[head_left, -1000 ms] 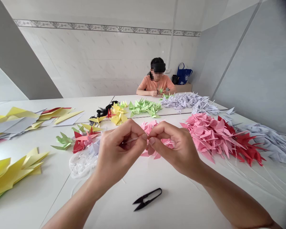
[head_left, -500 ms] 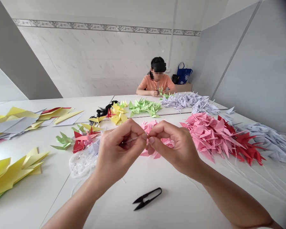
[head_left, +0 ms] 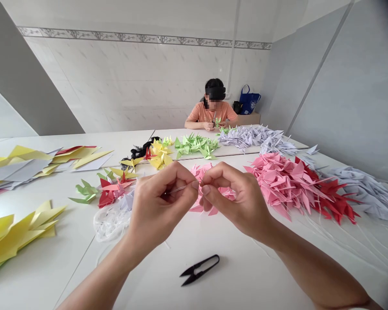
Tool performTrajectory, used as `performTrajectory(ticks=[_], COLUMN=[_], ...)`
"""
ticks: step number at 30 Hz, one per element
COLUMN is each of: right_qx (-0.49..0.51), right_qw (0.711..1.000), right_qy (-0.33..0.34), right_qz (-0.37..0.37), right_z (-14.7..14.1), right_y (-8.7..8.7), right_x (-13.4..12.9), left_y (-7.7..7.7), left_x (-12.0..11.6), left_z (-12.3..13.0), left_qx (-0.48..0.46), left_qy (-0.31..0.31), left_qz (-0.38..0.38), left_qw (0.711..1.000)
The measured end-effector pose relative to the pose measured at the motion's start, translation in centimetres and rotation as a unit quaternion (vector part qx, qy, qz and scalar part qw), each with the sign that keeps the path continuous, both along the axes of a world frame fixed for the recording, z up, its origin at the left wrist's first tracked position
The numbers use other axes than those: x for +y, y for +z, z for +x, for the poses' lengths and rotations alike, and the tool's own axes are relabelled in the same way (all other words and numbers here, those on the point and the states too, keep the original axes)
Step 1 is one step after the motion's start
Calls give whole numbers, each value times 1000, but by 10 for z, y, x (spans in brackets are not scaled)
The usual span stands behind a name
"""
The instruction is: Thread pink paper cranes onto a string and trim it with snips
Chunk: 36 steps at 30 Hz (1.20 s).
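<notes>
My left hand (head_left: 166, 200) is closed in a pinch on a thin white thread (head_left: 180, 188). Its fingertips nearly meet those of my right hand (head_left: 237, 200), also pinched; whatever lies between its thumb and finger is too small to make out. Behind the fingertips lie pink paper cranes (head_left: 200, 172), partly hidden by my hands. Black thread snips (head_left: 199, 270) rest on the white table (head_left: 155, 280) below my hands. A tangle of white string (head_left: 110, 221) sits left of my left wrist.
Red cranes (head_left: 108, 193) and folded yellow paper (head_left: 22, 232) lie left. Green cranes (head_left: 195, 145) are farther back. Pink (head_left: 278, 181), red (head_left: 338, 200) and pale cranes (head_left: 368, 189) pile up right. Across the table sits a person (head_left: 213, 110) in an orange shirt.
The fingers of my right hand have shifted very slightly at the pinch. Otherwise both hands keep nearly the same place.
</notes>
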State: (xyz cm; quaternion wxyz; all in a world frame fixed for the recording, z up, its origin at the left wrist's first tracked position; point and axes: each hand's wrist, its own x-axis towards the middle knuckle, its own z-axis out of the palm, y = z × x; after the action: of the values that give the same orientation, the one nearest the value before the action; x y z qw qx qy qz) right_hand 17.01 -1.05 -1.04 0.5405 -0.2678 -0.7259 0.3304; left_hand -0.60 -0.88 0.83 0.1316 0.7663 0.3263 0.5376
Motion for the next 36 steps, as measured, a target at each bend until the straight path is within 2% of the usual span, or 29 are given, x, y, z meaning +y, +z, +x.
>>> performTrajectory(ticks=[4,11,21,26,36], right_qx=[7,-14,14,-5,-5], right_qw=[1000,992,998,997,989], right_qy=[-4,-64,-44,-45,-88], right_qz=[8,111,44,67,121], right_z=[0,1,1,1,1], right_y=[-1,3,-1,0,-2], right_x=[1,5,5,2,0], left_y=[-1,0,1,3,7], left_x=[0,1,0,-3,-10], left_z=[0,-1,-2,2,7], left_qx=[2,5,-9,-30,-56], left_qy=[1,2,19,26,42], left_qz=[5,12,-2,-25,-43], left_qw=[1000,1000,1000,999,997])
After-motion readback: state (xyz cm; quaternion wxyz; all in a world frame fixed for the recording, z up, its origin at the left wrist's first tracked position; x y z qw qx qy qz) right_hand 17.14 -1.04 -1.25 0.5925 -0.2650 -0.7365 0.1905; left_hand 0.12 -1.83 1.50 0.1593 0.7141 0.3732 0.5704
